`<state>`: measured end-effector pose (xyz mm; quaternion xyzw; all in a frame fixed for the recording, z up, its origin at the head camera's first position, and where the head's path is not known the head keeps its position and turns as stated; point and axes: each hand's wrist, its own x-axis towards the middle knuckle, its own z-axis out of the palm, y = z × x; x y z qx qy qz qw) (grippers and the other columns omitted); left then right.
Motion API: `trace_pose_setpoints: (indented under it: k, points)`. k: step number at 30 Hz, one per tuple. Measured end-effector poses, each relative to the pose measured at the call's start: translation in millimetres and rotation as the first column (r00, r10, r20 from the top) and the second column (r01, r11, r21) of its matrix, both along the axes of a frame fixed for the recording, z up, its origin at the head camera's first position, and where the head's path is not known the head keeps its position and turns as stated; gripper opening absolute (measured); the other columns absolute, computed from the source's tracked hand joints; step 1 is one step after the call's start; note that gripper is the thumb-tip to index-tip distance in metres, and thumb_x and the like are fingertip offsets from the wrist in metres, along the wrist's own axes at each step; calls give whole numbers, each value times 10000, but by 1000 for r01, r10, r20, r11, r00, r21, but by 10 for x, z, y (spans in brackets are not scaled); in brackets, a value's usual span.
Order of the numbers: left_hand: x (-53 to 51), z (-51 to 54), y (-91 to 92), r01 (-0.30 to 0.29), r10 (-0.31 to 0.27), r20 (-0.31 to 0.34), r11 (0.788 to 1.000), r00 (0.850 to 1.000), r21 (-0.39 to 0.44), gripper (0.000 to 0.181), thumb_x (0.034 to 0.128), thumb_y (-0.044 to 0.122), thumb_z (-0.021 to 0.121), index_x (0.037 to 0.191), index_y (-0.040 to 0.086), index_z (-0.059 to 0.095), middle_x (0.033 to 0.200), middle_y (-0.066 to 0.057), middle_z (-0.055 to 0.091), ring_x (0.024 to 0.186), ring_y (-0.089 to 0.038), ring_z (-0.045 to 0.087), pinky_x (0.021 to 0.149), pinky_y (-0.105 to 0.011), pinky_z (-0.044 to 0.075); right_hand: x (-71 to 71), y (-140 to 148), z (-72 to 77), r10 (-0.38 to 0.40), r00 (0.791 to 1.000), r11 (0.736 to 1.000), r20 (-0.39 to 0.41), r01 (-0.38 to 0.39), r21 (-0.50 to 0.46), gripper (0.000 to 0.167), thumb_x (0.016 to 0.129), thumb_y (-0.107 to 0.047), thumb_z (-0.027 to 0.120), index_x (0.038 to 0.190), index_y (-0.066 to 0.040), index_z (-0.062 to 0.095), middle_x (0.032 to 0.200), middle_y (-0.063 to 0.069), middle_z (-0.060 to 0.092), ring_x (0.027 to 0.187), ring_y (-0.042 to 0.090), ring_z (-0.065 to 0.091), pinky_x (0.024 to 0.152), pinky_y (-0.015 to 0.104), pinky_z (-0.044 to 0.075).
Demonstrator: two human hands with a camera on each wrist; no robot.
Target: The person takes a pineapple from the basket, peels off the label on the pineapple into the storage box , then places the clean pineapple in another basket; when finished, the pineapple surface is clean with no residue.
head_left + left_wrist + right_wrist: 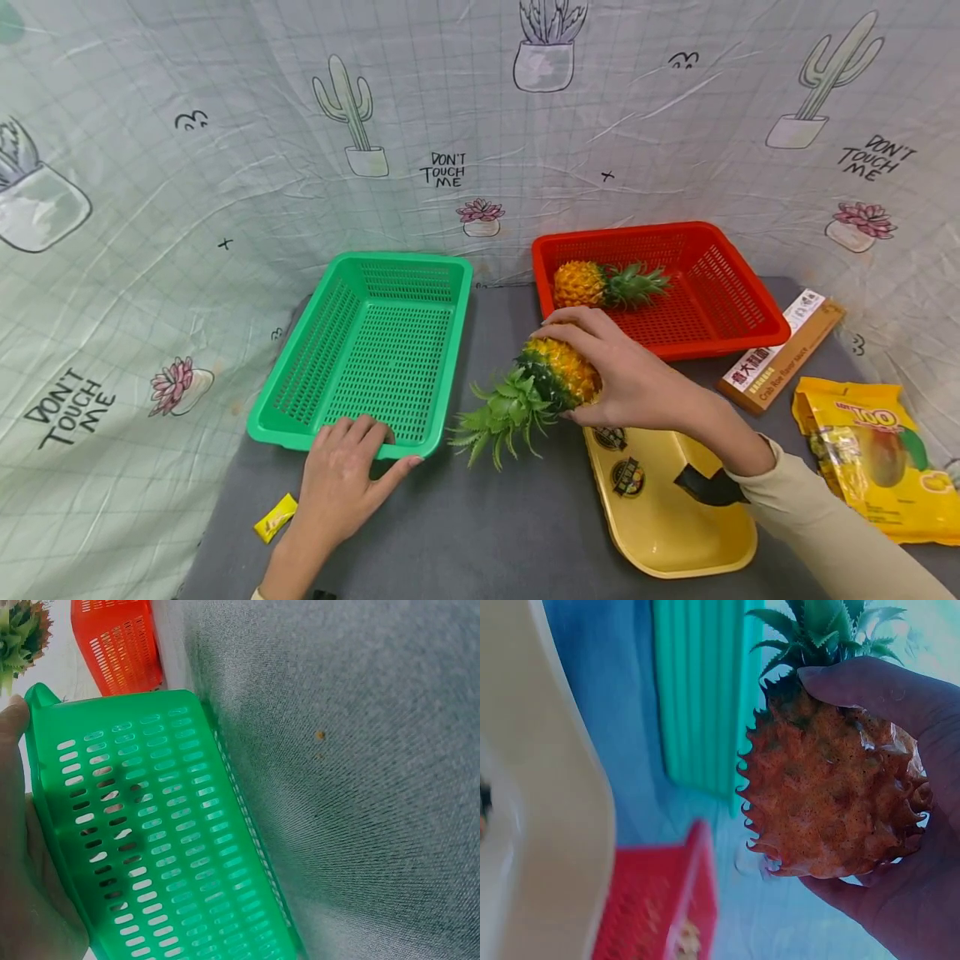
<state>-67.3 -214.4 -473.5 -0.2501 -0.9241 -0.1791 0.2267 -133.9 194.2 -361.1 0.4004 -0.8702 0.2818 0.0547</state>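
Observation:
My right hand [633, 371] grips a small pineapple [564, 367] around its orange body, above the grey table between the two baskets. Its green crown points left, towards the green basket [442, 400]. In the right wrist view, the thumb lies near the base of the crown and the fingers go round the far side of the pineapple [832, 787]. With fingers curled over the near rim of the green basket, my left hand [341, 479] holds it near the front right corner. The basket's slotted wall [165, 817] fills much of the left wrist view.
Another pineapple [581, 285] lies in the red basket [720, 342] at the back right. A yellow tray [660, 533] stands below my right forearm. Further right are a long carton [787, 358] and a yellow candy bag [885, 467]. A small yellow packet [275, 517] lies at left.

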Motion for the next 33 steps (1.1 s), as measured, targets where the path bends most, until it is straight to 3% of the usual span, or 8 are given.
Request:
trace_pose_setpoints:
  k: [9,14,19,25,33]
  points:
    - [12,15,4,-4,4,4,1000,1000,8,406,839,513,844,920,162,656,891,46,584,794,-247,533,733,-430,422,-190,393,248,-126,987,992,-101,123,-34,975,625,-127,1010,1482,-130,546,1508,66,447,1375,258,403,952,487,517]
    - [14,15,9,-4,4,1,1000,1000,13,407,827,500,861,917,162,651,887,50,579,786,-239,523,729,-423,412,-296,604,312,-179,976,984,-122,176,-41,960,617,-81,1005,1466,-90,557,1488,90,466,1357,268,414,953,460,488]
    - [11,13,8,3,-3,-4,1000,1000,11,418,851,532,831,919,158,656,885,48,580,786,-243,530,730,-424,419,-385,800,296,-230,966,973,-114,229,-28,933,630,-70,997,1459,-84,569,1467,119,480,1321,306,432,927,511,463]
    - [10,-4,4,-3,3,0,1000,1000,6,513,951,677,661,925,165,659,891,53,584,791,-243,532,733,-423,422,-511,988,238,-298,950,954,-96,298,-8,921,638,-80,1004,1450,-69,568,1452,161,470,1267,346,448,893,546,468]
    - [7,-32,-5,0,0,-5,1000,1000,10,485,933,650,702,925,168,658,889,58,577,789,-236,528,738,-422,422,-626,1194,138,-370,929,928,-17,370,26,934,671,-104,1005,1476,-57,532,1432,210,438,1177,382,475,843,586,483]
